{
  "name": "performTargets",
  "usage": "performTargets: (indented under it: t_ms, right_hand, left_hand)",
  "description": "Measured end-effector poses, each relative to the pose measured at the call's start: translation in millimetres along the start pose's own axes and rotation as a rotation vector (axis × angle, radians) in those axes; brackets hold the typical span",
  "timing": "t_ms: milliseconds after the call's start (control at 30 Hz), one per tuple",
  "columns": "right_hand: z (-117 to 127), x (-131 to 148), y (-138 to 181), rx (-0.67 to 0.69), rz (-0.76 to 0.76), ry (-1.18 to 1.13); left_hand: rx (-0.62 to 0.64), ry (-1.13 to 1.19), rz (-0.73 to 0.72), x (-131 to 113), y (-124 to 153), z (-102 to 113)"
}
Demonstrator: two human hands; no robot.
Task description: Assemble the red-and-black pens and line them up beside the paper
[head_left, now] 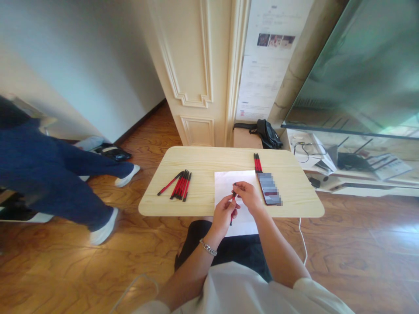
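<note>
My left hand (223,214) is closed around a red and black pen (232,215), held upright over a white sheet of paper (223,179). Fingers of my right hand (250,197) pinch the pen's black upper end. Part of the pen is hidden by my fingers. Left of the paper, several similar pens (181,186) lie in a loose bunch on the pale wooden table (203,160). A few more pens (258,163) lie side by side beyond the paper's right corner. Just below them is a phone (269,189), its screen partly blurred.
At the left a person in dark blue trousers (72,179) stands on the wooden floor. A black bag (266,133) rests behind the table. To the right are a low white cabinet (353,182) and a large screen (363,74). A white cable (302,240) hangs near the table's right side.
</note>
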State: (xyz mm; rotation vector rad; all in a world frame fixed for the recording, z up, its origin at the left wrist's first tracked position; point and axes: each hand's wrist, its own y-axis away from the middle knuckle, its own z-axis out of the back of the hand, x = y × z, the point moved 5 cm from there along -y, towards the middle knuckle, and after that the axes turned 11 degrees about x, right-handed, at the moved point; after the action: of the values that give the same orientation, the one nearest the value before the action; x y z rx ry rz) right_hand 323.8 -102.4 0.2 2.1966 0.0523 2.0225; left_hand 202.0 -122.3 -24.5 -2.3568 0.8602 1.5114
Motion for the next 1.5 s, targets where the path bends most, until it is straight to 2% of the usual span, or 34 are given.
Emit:
performTargets:
  t_ms: [367, 567, 633, 700, 833, 933, 1033, 1133, 1233, 1333, 1400, 1500]
  right_hand:
    - [5.2, 14.7, -12.9, 0.033, 0.009, 0.010]
    - [33.5, 23.0, -35.8, -0.172, 0.064, -0.142]
    - [39.2, 20.3, -42.4, -0.194, 0.064, -0.002]
    - [36.9, 13.0, -45.0, -0.182, 0.027, 0.256]
    - [14.0, -4.6, -40.7, -0.149, -0.017, 0.681]
    - [-4.1, -10.6, -38.7, -0.138, -0.058, 0.902]
    - [-11.7, -8.8, -39.5, -0.125, -0.108, 1.041]
    - [-9.8, -2.1, -35.0, -0.119, -0.093, 0.995]
    - [-6.0, 3.3, -21.0, -0.099, -0.022, 0.776]
    - [-8.5, 3.9, -5.7, 0.037, 0.047, 0.554]
    - [-7.3, 4.6, -0.7, 0.080, 0.071, 0.496]
    - [6.9, 6.5, -5.1, -0.014, 0.045, 0.489]
  left_hand:
    - [0.031, 0.012, 0.007, 2.0, 2.3, -0.3]
    - [0.042, -0.006, 0.028, 1.2, 10.3, 1.7]
    - [0.028, 0.001, 0.030, 1.7, 12.8, 4.5]
    - [0.008, 0.007, 0.025, 1.9, 14.1, 8.1]
    - [-0.027, 0.027, 0.014, 0.5, 14.3, 15.0]
    - [-0.029, 0.036, 0.004, -1.6, 14.5, 17.6]
    - [-0.034, 0.044, -0.002, -3.5, 15.1, 18.8]
    - [-0.040, 0.058, 0.000, -5.0, 14.9, 18.8]
    - [-0.037, 0.067, 0.006, -5.3, 13.4, 17.2]
    - [-0.010, 0.061, 0.012, -2.9, 11.1, 12.1]
    - [0.017, 0.049, 0.013, -0.3, 10.0, 7.2]
    - [0.041, 0.027, 0.014, 3.6, 10.4, 1.4]
